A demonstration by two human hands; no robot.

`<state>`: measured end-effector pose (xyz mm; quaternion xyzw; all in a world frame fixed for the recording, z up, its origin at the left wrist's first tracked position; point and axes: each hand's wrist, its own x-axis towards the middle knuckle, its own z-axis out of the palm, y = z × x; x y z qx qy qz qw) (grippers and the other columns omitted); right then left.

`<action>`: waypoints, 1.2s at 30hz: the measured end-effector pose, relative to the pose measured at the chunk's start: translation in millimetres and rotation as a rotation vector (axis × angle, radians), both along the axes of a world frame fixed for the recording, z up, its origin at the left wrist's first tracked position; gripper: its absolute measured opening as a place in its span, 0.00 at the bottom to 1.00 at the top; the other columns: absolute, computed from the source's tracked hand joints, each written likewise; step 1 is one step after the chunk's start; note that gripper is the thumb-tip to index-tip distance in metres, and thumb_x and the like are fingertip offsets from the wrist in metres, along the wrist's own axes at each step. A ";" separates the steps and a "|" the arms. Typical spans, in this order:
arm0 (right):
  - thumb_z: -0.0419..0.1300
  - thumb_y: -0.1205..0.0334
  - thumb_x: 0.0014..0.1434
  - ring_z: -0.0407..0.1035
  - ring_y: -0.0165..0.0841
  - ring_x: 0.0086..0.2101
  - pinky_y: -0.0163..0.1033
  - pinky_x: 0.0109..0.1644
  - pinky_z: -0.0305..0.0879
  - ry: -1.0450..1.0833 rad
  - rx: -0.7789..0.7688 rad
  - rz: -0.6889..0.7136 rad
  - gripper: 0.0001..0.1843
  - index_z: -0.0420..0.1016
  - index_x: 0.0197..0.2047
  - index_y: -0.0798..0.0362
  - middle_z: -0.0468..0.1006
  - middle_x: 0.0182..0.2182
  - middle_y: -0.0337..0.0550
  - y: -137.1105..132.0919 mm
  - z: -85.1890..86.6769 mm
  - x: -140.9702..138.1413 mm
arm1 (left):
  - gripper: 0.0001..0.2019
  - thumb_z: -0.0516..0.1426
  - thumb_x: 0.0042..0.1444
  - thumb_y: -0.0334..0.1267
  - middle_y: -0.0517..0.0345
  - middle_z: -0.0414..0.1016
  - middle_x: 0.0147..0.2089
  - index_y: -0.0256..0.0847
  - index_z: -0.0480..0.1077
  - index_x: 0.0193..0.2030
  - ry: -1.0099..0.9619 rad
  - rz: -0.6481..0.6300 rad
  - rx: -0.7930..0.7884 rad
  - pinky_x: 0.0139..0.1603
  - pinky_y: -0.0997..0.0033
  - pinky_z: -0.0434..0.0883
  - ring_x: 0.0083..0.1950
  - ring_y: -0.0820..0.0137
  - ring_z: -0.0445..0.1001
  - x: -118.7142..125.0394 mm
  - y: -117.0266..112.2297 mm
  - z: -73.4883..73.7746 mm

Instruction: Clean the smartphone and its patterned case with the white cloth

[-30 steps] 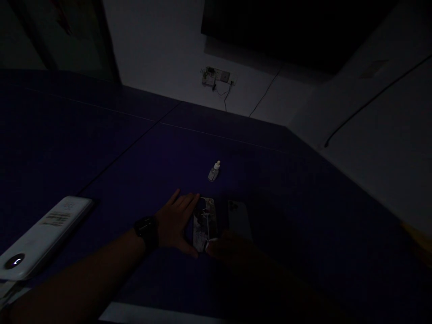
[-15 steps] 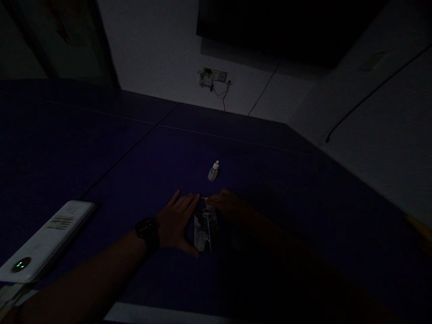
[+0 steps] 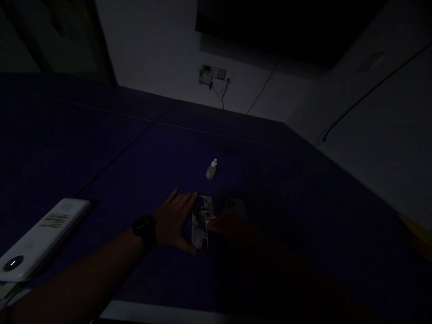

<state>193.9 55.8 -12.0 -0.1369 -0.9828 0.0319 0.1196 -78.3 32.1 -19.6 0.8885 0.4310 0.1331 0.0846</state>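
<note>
The scene is very dark. My left hand [image 3: 173,220], with a black watch on the wrist, lies flat with fingers stretched out against the left edge of a patterned phone case [image 3: 201,221] on the dark blue table [image 3: 135,171]. My right hand [image 3: 227,225] is in deep shadow at the case's right edge, pinching something small and white against it; what it is I cannot make out. A second phone [image 3: 236,206] lies just right of the case, partly covered by that hand.
A small white-capped bottle [image 3: 211,169] stands beyond the case. A white power bank [image 3: 40,236] with a lit indicator lies at the near left. A wall socket with cables [image 3: 211,76] is on the far wall.
My right hand has slid from the case's far top end back towards me along its right edge, uncovering the second phone. My left hand has stayed in place.
</note>
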 end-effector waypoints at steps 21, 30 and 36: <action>0.55 0.73 0.66 0.72 0.37 0.44 0.44 0.47 0.67 -0.022 0.002 -0.014 0.18 0.74 0.57 0.55 0.80 0.52 0.51 14.1 7.9 -5.5 | 0.69 0.55 0.37 0.78 0.24 0.54 0.72 0.30 0.36 0.75 0.002 -0.005 -0.015 0.72 0.34 0.38 0.72 0.38 0.56 -0.8 0.9 -1.3; 0.55 0.75 0.66 0.72 0.38 0.45 0.44 0.51 0.67 -0.140 0.049 -0.127 0.19 0.76 0.57 0.55 0.80 0.52 0.49 54.2 12.8 -21.0 | 0.70 0.54 0.36 0.80 0.24 0.54 0.72 0.29 0.37 0.75 0.008 -0.003 -0.023 0.72 0.34 0.39 0.72 0.38 0.56 -0.8 0.6 0.7; 0.53 0.76 0.66 0.72 0.37 0.42 0.43 0.47 0.69 -0.132 0.032 -0.196 0.20 0.77 0.56 0.51 0.80 0.50 0.47 60.5 14.8 -27.5 | 0.70 0.54 0.37 0.80 0.27 0.54 0.72 0.33 0.35 0.76 0.003 -0.014 0.001 0.72 0.35 0.39 0.72 0.40 0.57 -1.7 0.2 0.7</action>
